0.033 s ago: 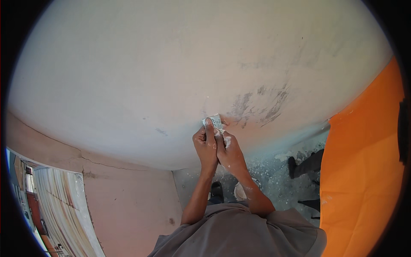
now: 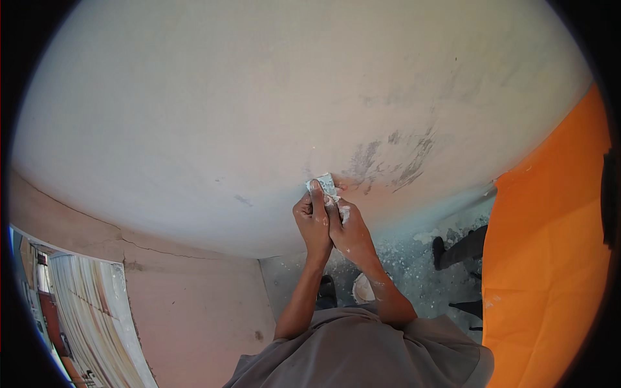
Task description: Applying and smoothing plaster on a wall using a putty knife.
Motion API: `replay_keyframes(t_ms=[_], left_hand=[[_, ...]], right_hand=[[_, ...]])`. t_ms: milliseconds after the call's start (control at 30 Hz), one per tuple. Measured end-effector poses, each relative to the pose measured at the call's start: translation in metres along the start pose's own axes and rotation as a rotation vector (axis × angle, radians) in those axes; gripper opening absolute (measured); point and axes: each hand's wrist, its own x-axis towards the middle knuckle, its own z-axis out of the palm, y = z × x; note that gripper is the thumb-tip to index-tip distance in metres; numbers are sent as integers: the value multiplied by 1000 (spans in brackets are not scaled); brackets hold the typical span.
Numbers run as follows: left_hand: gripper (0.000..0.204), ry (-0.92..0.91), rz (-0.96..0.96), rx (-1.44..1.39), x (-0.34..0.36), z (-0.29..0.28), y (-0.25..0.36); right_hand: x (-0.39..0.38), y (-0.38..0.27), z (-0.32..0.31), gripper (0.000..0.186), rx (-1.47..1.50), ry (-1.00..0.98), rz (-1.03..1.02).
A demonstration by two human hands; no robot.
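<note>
Both my hands are together in front of the pale wall [image 2: 213, 110]. My left hand [image 2: 314, 218] is closed, its thumb pressed on a small flat plate [image 2: 327, 183] smeared with white paste. The plate looks like a scraper blade, but its exact kind is hard to make out. My right hand [image 2: 350, 227] is closed against the left, with its thumb at the plate's lower edge; white paste spots its skin. Its other fingertips are hidden. Dark scuffed streaks [image 2: 388, 158] mark the wall just right of the plate.
An orange sheet [image 2: 543, 252] hangs at the right. Beside it show another person's leg and shoe [image 2: 446, 252]. A paste-stained bucket [image 2: 363, 288] stands near my foot [image 2: 326, 291] on the white-spattered floor [image 2: 407, 258]. A cracked pinkish wall [image 2: 194, 304] and pale curtain [image 2: 84, 291] are at left.
The plate's face looks whiter, as if slightly tilted. My hands have barely shifted and keep their grip.
</note>
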Motion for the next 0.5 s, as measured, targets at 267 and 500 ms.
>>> replay_keyframes(t_ms=[267,500], left_hand=[[50,120,-106,-305,-9,26,-8],[47,6,10,183,3,-9,28]], right_hand=[[14,-18,-33,30,-311,-178,-73],[1,22,19,33,207,-62,137]])
